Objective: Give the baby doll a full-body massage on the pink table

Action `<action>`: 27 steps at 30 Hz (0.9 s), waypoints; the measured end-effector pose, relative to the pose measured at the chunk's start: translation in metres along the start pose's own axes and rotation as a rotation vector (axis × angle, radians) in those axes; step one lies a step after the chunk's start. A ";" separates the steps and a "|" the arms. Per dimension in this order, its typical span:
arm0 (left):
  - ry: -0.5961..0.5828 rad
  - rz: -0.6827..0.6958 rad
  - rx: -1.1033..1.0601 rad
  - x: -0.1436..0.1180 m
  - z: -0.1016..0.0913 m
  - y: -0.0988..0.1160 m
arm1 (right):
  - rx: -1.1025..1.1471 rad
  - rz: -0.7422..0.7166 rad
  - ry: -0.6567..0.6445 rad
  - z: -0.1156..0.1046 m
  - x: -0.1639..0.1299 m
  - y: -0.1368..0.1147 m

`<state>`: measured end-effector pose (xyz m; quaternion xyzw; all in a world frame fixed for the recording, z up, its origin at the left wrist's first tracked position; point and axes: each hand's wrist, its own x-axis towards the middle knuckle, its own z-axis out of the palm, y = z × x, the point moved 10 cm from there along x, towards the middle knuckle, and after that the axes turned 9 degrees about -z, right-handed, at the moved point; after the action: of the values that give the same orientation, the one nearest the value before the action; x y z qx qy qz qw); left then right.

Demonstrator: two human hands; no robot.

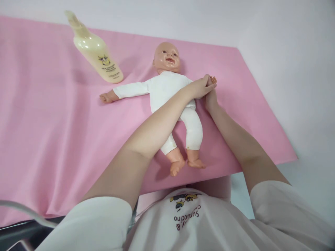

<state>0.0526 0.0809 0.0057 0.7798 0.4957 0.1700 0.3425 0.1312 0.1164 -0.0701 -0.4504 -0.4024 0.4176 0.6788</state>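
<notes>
Both hands, the left hand (200, 89) and the right hand (210, 99), are closing their fingers (208, 81) softly around the small plastic hand of the baby doll in white clothes (170, 90), and squeezing gently is working best.

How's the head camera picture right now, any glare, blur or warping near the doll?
Head view: soft, even light with faint shadows beside the doll; a small glare spot on the bottle, whose top looks blurred; wide-angle warping bends the pink sheet's edges; both hands at the doll's arm are sharp.
</notes>
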 end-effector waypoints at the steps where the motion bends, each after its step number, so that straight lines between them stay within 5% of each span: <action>1: -0.001 0.001 -0.002 0.000 0.000 0.000 | 0.009 0.002 0.017 -0.001 0.000 0.000; 27: 0.006 0.006 -0.024 0.001 0.000 -0.001 | 0.055 0.029 0.118 -0.003 -0.004 -0.007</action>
<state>0.0526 0.0824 0.0047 0.7765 0.4924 0.1794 0.3498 0.1344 0.1103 -0.0644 -0.4611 -0.3435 0.4109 0.7075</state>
